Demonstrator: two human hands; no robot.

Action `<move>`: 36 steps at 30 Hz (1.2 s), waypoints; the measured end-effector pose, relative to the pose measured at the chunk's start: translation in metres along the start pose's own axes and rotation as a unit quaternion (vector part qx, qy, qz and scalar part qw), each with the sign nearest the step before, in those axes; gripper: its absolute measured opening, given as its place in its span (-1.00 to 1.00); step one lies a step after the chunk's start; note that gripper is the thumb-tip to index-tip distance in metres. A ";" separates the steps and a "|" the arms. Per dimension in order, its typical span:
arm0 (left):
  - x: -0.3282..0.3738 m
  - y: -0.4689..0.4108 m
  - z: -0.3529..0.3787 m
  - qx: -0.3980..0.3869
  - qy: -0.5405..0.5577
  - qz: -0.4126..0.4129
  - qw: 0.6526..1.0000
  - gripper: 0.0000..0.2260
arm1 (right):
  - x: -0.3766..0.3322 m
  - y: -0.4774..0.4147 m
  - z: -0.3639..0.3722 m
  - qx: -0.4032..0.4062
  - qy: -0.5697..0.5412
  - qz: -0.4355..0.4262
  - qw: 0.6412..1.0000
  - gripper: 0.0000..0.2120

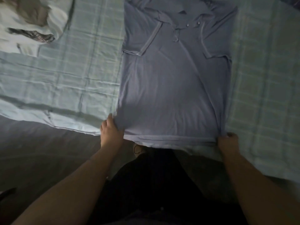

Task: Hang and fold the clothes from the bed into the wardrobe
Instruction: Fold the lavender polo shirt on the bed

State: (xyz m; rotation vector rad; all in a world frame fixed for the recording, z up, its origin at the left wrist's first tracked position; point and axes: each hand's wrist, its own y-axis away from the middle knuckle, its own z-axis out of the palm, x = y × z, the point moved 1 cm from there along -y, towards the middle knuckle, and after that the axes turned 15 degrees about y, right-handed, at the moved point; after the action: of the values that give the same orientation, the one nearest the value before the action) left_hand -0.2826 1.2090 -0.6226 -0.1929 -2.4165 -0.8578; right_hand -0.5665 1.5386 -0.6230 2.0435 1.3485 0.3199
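One polo shirt (172, 88) lengthwise, collar (164, 17) pointing away

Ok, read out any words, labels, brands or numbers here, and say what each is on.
None can be read. The polo shirt shows only plain fabric and buttons; the pile of clothes is too blurred to tell; the bed sheet bears only checks.
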 end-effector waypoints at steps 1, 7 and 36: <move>0.001 -0.006 -0.003 -0.003 0.004 -0.030 1.000 -0.49 | 0.000 0.000 -0.001 -0.013 -0.011 0.017 1.000 -0.67; 0.011 -0.014 -0.012 -0.039 0.046 -0.037 0.997 -0.90 | -0.006 0.018 -0.009 0.032 0.011 -0.078 0.996 -0.77; 0.029 0.000 -0.029 -0.163 0.456 -0.150 0.862 -0.87 | -0.030 0.026 -0.033 -0.100 -0.226 -0.046 0.968 -0.87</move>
State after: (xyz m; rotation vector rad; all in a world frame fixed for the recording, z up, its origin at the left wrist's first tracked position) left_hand -0.2932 1.1898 -0.5877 0.4019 -1.4127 -1.1571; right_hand -0.5785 1.5184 -0.5766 1.7447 1.0741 -0.0530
